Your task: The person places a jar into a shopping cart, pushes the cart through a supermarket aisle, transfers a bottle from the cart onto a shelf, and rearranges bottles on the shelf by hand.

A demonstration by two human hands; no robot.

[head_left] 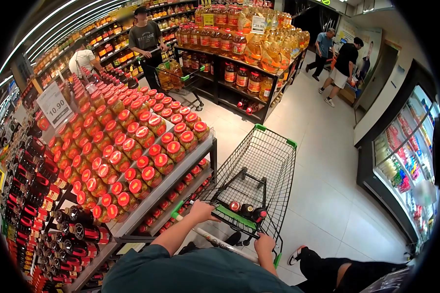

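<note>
A wire shopping cart (280, 181) with green corner pieces stands in front of me. My left hand (202, 212) is closed on the left part of its handle (212, 239). Toward the handle's right end, my right hand (265, 243) also grips, its fingers partly hidden. Inside the cart, close to the handle, sit a small red-lidded jar (234, 206) and two dark bottles, one of them a red-capped bottle (260, 214). The rest of the cart holds nothing that I can see.
Red-lidded jars (132, 146) fill a display stand close on the left. Ahead is a shelf of oil bottles (239, 44). A person (147, 36) stands with another cart (173, 80). Others stand farther back. A glass-front cooler (406, 151) lines the right; someone's shoe (296, 255) is nearby.
</note>
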